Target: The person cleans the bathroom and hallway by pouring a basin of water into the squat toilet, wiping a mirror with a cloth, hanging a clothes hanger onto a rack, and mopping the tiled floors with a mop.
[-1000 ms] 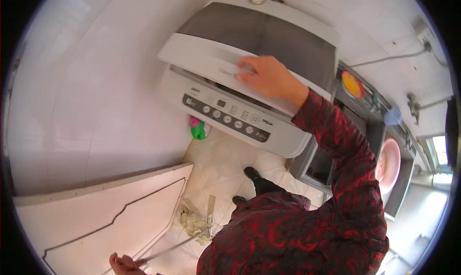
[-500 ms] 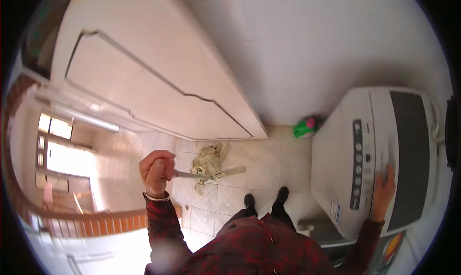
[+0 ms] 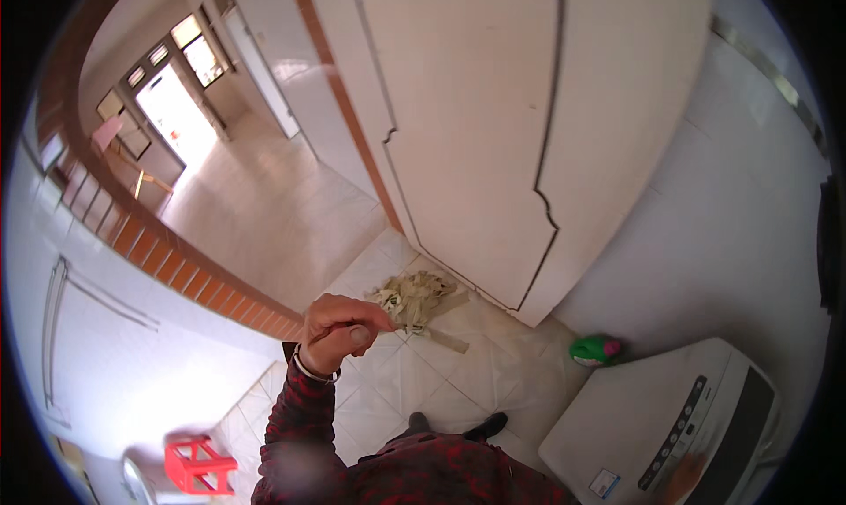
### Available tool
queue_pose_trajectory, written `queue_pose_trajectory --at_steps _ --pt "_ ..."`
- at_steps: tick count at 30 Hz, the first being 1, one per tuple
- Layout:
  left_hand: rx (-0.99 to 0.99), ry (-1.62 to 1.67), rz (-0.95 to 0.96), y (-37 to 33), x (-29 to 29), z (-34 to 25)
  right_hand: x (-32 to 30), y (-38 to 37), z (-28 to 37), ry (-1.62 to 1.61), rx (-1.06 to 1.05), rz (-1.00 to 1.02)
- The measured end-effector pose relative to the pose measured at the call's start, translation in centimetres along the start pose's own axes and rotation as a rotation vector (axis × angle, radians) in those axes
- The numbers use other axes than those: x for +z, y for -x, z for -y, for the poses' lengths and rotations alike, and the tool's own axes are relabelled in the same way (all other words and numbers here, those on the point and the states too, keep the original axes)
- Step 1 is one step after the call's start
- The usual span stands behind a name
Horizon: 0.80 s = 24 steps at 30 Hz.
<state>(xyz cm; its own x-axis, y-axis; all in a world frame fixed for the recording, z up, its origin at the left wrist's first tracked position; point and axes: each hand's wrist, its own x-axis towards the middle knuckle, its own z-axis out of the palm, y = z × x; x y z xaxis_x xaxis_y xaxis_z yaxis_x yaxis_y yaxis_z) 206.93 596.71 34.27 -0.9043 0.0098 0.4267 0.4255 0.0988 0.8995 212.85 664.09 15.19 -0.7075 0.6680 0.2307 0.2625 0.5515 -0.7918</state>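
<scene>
My left hand [image 3: 342,329] is closed around the mop's handle, which it mostly hides as the handle points away from me. Just beyond it the mop head [image 3: 414,299], a heap of pale greenish cloth strips, lies on the tiled floor. My right hand [image 3: 684,479], blurred and partly cut off by my position low at the right, rests with fingers stretched on the top of a white washing machine [image 3: 634,408]. The fingers lie beside its dark control panel [image 3: 677,434], and nothing shows in them.
A large white door panel [image 3: 467,126] with dark trim stands ahead. A green bottle with a pink cap [image 3: 596,351] stands on the floor by the washing machine. At lower left is a red plastic stool [image 3: 201,465]. A brick-edged arch [image 3: 176,267] opens onto another room.
My view has turned left, bringing the stool and more of the far room in. The washing machine and my right hand now appear lower. The mop handle, visible before, is mostly hidden.
</scene>
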Motion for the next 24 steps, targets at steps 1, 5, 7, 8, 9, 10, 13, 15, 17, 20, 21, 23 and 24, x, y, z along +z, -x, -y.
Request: queue_pose_trajectory --at_steps 1,5,7,8,9,10,13,15,17,20,21,23,24 --pt "0.022 0.003 -0.021 1.3 -1.4 -0.4 -0.7 -1.8 -3.5 0.751 -0.422 0.128" --pt "0.107 0.033 -0.125 5.6 -6.0 -1.8 4.3 5.0 11.7 0.392 0.09 -0.003" --pt "0.198 0.088 -0.261 8.1 -9.3 -1.9 7.7 3.2 3.8 0.508 -0.249 0.077" --pt "0.159 0.077 -0.339 9.2 -10.4 -2.2 10.1 3.9 2.1 0.322 -0.236 0.2" --pt "0.142 0.061 -0.374 10.7 -11.5 -2.7 13.6 5.4 3.7 0.28 -0.292 0.327" --pt "0.209 0.049 -0.454 11.6 -12.7 -2.6 16.4 7.8 6.2 0.256 -0.322 0.434" --pt "0.229 0.031 -0.582 15.2 -15.3 -4.0 24.9 14.6 8.4 -0.014 -0.423 0.703" --pt "0.245 -0.073 -0.51 17.6 -17.4 -4.6 30.5 20.6 10.5 -0.027 -0.437 0.812" --pt "0.242 -0.087 -0.568 19.8 -18.6 -4.4 33.5 26.8 15.6 0.107 -0.487 1.096" --pt "0.279 -0.076 -0.632 22.3 -19.3 -4.0 36.6 36.0 22.1 -0.076 -0.421 1.37" --pt "0.258 -0.075 -0.639 23.0 -19.2 -4.4 37.4 38.1 23.4 -0.066 -0.482 1.475" --pt "0.282 -0.045 -0.651 23.6 -19.0 -4.1 39.1 41.7 26.0 -0.093 -0.592 1.627" --pt "0.281 -0.031 -0.656 23.8 -18.9 -4.1 39.4 43.1 28.0 -0.131 -0.649 1.683"
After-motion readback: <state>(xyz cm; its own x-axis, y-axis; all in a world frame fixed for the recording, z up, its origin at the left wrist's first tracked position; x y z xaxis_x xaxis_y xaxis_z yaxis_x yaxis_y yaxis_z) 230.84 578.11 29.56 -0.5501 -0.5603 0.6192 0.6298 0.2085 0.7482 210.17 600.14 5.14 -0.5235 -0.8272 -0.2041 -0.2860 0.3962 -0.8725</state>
